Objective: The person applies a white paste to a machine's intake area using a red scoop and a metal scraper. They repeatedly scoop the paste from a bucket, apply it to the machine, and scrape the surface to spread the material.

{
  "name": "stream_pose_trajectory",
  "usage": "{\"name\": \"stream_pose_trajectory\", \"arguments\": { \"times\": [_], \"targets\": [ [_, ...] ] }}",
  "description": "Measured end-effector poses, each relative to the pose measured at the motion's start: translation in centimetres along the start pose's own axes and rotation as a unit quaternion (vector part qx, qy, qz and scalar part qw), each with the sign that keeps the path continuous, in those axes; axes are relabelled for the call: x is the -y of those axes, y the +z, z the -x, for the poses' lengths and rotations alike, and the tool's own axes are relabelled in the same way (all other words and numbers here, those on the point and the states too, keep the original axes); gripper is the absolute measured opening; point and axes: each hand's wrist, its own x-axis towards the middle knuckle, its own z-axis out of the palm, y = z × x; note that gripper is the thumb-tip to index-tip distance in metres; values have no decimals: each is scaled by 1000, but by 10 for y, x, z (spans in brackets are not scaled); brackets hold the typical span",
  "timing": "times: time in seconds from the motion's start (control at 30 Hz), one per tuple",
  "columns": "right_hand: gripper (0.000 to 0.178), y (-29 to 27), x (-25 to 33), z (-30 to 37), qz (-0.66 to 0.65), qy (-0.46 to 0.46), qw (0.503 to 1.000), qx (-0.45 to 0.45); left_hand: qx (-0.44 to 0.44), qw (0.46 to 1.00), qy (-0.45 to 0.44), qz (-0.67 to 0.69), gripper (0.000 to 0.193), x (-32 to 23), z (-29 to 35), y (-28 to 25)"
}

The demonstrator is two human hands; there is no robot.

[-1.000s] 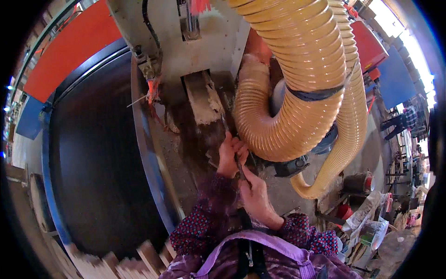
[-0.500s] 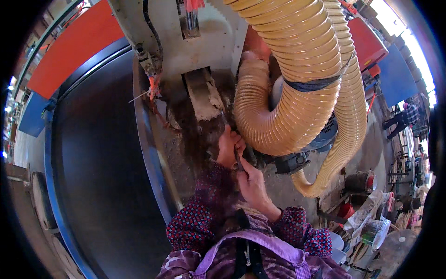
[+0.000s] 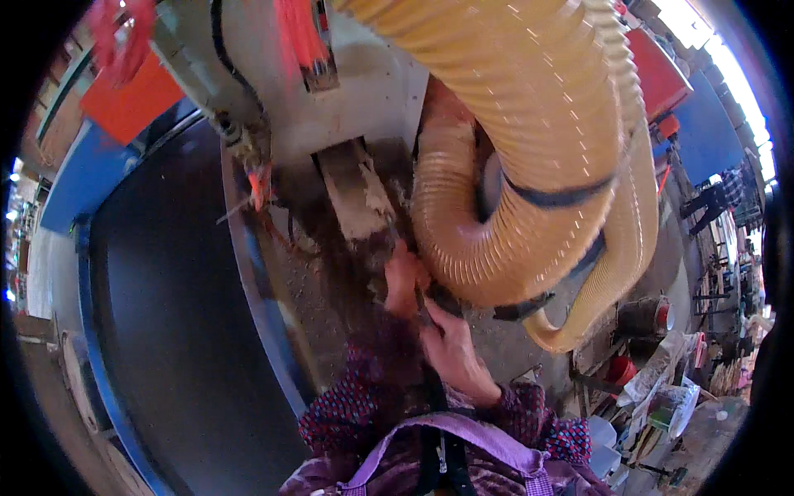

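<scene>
Together, left hand, right hand, gripping tool

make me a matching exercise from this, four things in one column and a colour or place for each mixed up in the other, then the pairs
1. Left grip
2. Right grip
3. Thick hose
4. Strap

A. Purple
B. On the tool, lower in the picture
C. Yellow, with a dark band
D. On the tool, higher in the picture

Pairs: 1-D; 2-B; 3-C; 4-A
</scene>
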Motion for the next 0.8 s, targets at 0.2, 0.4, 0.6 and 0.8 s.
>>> {"name": "stream_pose_trajectory", "arguments": {
  "times": [0.2, 0.4, 0.6, 0.8],
  "targets": [
    [44, -4, -7, 6, -266, 168, 949, 27, -23, 990, 72, -117, 45, 16, -15, -22],
    [45, -15, -56, 10, -245, 104, 962, 64, -21, 993, 84, -77, 49, 38, -25, -23],
    [44, -24, -84, 6, -128, -90, 987, 46, -77, 975, 182, -98, 51, 66, -35, -20],
    [46, -34, -86, 10, -275, 146, 946, 91, -77, 975, 172, -121, 51, 64, -19, -11]
  ]
}}
